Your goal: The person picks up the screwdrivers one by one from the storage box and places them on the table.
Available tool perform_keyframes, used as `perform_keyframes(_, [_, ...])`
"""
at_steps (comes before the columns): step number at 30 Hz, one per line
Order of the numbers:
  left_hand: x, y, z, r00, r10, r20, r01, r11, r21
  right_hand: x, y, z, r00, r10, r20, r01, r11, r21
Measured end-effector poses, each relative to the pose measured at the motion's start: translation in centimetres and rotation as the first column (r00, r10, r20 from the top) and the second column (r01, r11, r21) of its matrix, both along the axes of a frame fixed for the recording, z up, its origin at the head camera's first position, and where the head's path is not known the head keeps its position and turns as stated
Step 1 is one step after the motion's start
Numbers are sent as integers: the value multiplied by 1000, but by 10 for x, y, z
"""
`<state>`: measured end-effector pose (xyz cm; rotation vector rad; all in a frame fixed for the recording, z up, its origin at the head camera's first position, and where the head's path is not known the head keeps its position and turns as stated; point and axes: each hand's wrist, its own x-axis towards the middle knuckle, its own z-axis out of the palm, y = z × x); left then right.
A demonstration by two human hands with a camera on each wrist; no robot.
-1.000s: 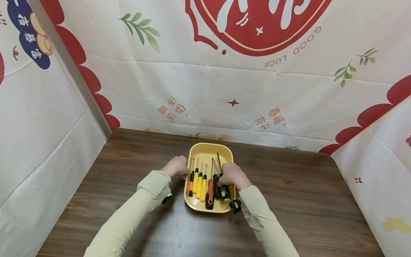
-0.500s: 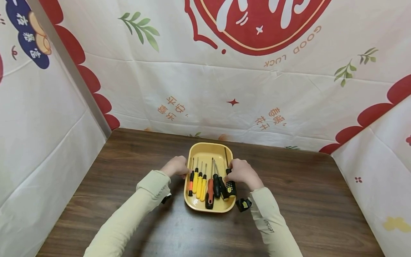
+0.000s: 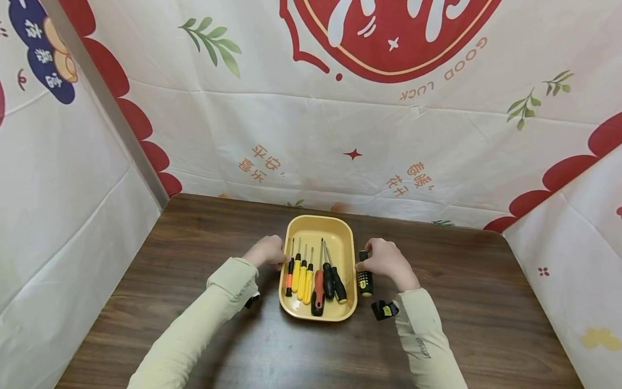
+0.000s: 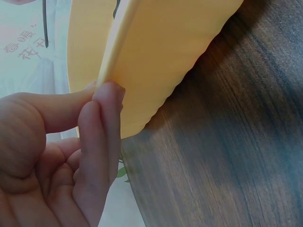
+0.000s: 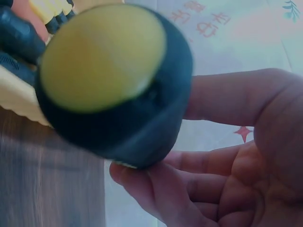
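Observation:
My left hand (image 3: 268, 252) pinches the left rim of a yellow tray (image 3: 320, 226) between thumb and fingers, and the left wrist view shows this grip close up. Just beyond the tray's right side, my right hand (image 3: 386, 260) holds a thick black screwdriver (image 3: 365, 283) with yellow markings. Its round yellow end (image 5: 102, 56) faces the right wrist camera. In the left wrist view a dark thin shaft (image 4: 45, 23) hangs at upper left. Inside the tray lie a red and black screwdriver (image 3: 318, 292), two black-handled screwdrivers (image 3: 328, 283) and several slim yellow ones (image 3: 296, 275).
A small orange and black screwdriver (image 3: 290, 278) lies along the tray's left wall. The tray stands on a dark wooden table (image 3: 466, 302). Printed white cloth (image 3: 311, 135) hangs behind the table and along both sides.
My right hand has lifted the thick black screwdriver from the tray and moved right, past the rim. The left hand and the tray have stayed in place.

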<state>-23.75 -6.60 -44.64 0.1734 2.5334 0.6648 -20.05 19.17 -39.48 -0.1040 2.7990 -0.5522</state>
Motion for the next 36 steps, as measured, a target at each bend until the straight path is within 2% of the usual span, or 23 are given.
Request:
perform_keyframes(6, [-1,0,-1,1000,-1,2,1,1000,-3,1,11,-6,1000,-22,5,22,1000,-14])
perform_keyframes(15, [-1,-1,-2,1000,3,0,-3,1000,-3,3,24,-20,997,-53,56,55,998,-18])
perform_keyframes(24, [-1,0,2,1000,11,14,-11,1000,15,4,30,-34,997,-64,47,65,998,-11])
perform_keyframes(36, [-3,1,1,1000,11,19,-11,1000,-6,3,30,-59,994,-106,37,107,994,-17])
